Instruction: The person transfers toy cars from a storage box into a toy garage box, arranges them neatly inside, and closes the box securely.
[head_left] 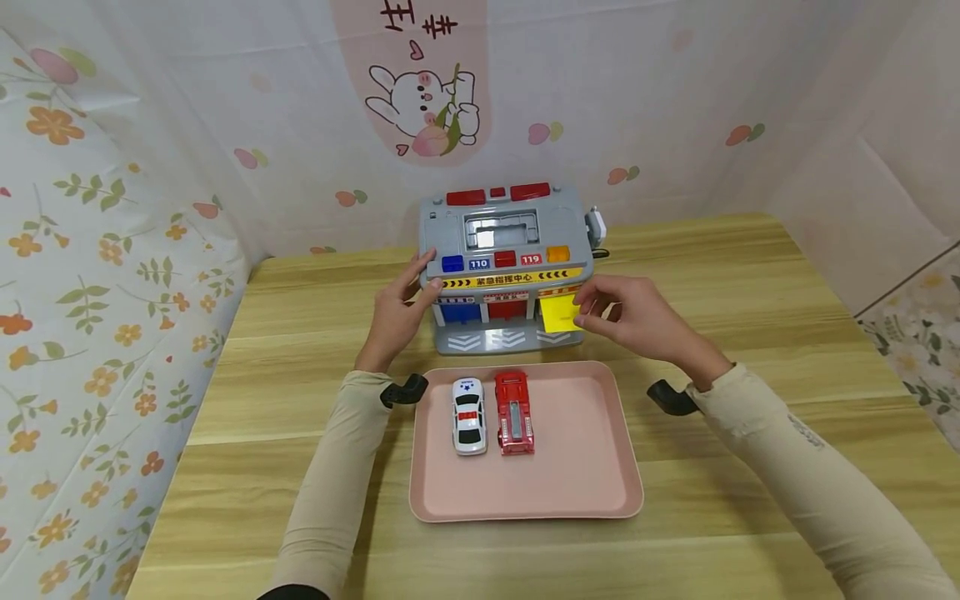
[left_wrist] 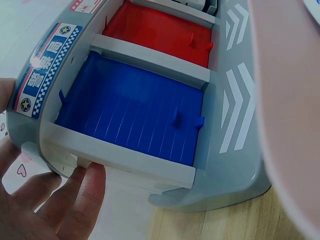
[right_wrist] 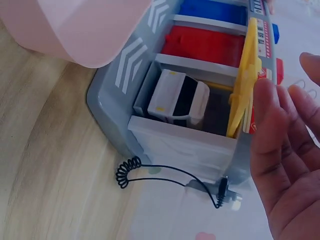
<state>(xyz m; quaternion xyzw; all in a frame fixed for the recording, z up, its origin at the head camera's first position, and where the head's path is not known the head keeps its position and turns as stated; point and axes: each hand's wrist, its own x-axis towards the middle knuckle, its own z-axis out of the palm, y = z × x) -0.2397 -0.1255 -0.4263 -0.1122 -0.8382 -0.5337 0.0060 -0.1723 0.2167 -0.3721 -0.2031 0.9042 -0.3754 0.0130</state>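
Note:
A grey toy garage (head_left: 495,312) stands on the table, with blue (left_wrist: 135,105), red (left_wrist: 160,30) and yellow (right_wrist: 245,80) doors. My left hand (head_left: 397,317) holds its left side; in the left wrist view, fingertips (left_wrist: 92,175) touch the side wall. My right hand (head_left: 637,312) is at the raised yellow door, its bent fingers (right_wrist: 270,110) beside the panel; whether they touch it is hard to tell. Inside the right bay sits a white toy vehicle (right_wrist: 177,97) with a dark window. The blue and red doors are down.
In front of the garage is a pink tray (head_left: 577,492) with a white toy police car (head_left: 469,417) and a red toy vehicle (head_left: 514,414). A coiled black cord (right_wrist: 129,172) hangs at the garage's right side. A patterned curtain (head_left: 300,108) stands behind the table.

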